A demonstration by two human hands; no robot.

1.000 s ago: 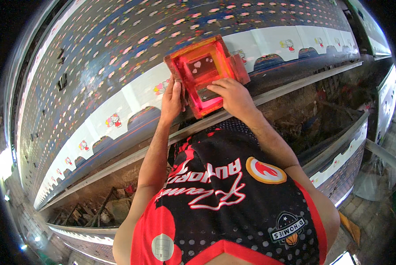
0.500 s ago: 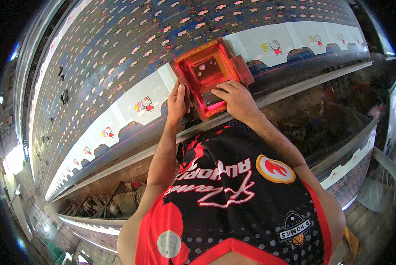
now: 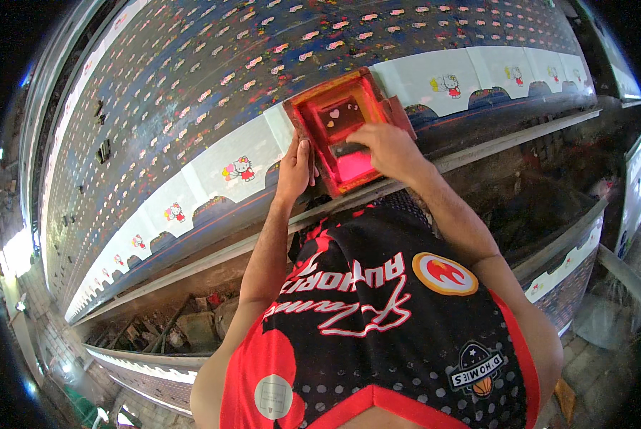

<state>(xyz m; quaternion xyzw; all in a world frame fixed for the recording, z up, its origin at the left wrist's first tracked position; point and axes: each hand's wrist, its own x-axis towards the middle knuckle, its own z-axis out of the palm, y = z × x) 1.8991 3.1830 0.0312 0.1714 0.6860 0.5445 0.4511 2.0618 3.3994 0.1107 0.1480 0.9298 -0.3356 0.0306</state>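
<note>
A red-stained wooden screen-printing frame (image 3: 327, 86) lies at a slant on the near edge of the long table, over a white printed strip. My left hand (image 3: 294, 171) grips the frame's left rail, thumb on the near side. Inside the frame, my right hand (image 3: 390, 149) is closed on a dark squeegee (image 3: 344, 149), whose grip is mostly covered by my fingers. Bright pink ink (image 3: 353, 166) shows on the mesh at the squeegee's near side. Beyond it, a dark window with small pale heart shapes is visible. A wooden block (image 3: 400, 118) juts from the frame's right side.
White scalloped cloth (image 3: 206, 184) with cartoon figures runs along the table (image 3: 213, 93), whose dark top carries many small repeated prints. A ledge (image 3: 506, 146) follows its near edge. Below is a trough with rubble (image 3: 184, 325). Dark clips (image 3: 104, 151) lie at left.
My right hand has lifted its fingers from flat into a closed grip and shifted slightly away from me with the squeegee. More pink ink shows behind it. My left hand stays on the frame.
</note>
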